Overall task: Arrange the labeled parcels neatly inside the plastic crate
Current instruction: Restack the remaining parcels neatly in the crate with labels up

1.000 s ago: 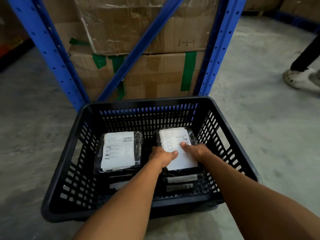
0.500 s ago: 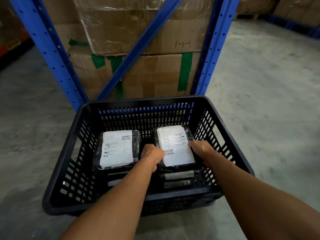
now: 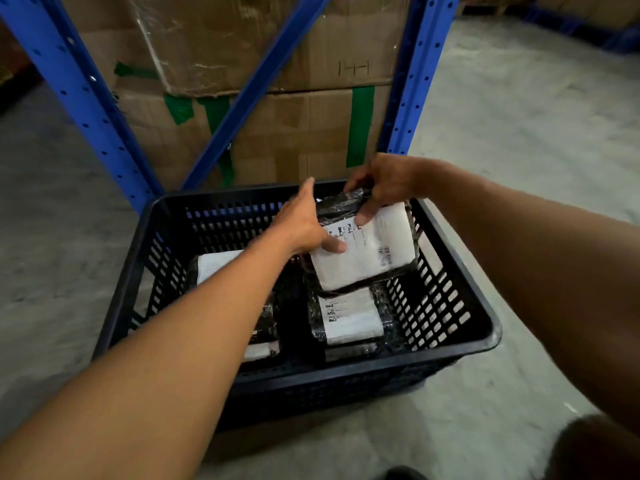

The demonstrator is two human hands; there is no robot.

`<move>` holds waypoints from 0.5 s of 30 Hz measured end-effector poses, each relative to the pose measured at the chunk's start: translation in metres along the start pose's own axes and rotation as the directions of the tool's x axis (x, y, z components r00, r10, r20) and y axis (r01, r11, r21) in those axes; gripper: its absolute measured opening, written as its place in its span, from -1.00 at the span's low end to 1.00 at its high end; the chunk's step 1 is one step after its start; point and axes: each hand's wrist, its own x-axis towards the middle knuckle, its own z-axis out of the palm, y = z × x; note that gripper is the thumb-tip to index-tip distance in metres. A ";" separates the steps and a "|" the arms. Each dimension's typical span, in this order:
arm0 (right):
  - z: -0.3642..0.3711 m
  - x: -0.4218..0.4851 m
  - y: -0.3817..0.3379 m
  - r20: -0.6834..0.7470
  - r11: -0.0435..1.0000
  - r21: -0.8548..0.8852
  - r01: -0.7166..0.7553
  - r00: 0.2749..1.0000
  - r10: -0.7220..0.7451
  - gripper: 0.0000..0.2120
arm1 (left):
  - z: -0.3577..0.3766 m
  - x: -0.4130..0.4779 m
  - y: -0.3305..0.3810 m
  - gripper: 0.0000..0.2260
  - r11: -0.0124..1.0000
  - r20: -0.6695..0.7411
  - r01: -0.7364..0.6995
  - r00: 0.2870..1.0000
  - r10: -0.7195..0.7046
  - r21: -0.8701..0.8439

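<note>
Both hands hold one labelled parcel raised and tilted above the right half of the black plastic crate. Half a second earlier this parcel lay flat on the right-hand stack; it has since been lifted and turned, exposing a second parcel beneath it. The left hand clasps the parcel's left edge, thumb on the white label; the right hand pinches its far edge, a fingertip pressing the label. A third parcel lies flat in the left half, partly hidden by the left forearm. The lift suggests the top parcel is being re-seated for a tidier stack, so arranging is not yet finished. The crate rests on a bare grey concrete floor, just in front of blue racking uprights and taped cardboard cartons.
</note>
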 end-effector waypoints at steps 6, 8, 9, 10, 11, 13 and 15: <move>0.030 0.013 0.014 -0.410 0.936 0.350 -0.042 0.891 0.194 -0.24 | 0.008 -0.002 -0.014 -0.39 0.887 0.059 0.249 0.968 -0.246 -0.388; 0.057 0.014 0.027 -0.433 0.832 0.542 -0.121 0.808 0.399 -0.23 | 0.022 -0.010 -0.026 -0.37 0.637 0.223 0.371 0.927 -0.303 -0.676; 0.067 0.011 0.031 -0.329 0.739 0.652 -0.169 0.815 0.477 -0.24 | 0.028 -0.013 -0.031 -0.42 0.540 0.276 0.397 0.915 -0.293 -0.742; 0.074 0.007 0.030 -0.164 0.617 0.749 -0.240 0.836 0.524 -0.30 | 0.033 -0.018 -0.033 -0.51 0.476 0.303 0.413 0.907 -0.294 -0.777; 0.081 0.003 0.031 0.003 0.505 0.805 -0.310 0.855 0.519 -0.39 | 0.036 -0.022 -0.036 -0.57 0.446 0.320 0.432 0.897 -0.305 -0.784; 0.090 -0.003 0.035 0.153 0.446 0.813 -0.373 0.878 0.454 -0.50 | 0.041 -0.027 -0.042 -0.56 0.457 0.364 0.465 0.883 -0.295 -0.758; 0.096 -0.004 0.039 0.199 0.448 0.792 -0.415 0.869 0.454 -0.50 | 0.044 -0.029 -0.047 -0.41 0.530 0.394 0.507 0.862 -0.320 -0.680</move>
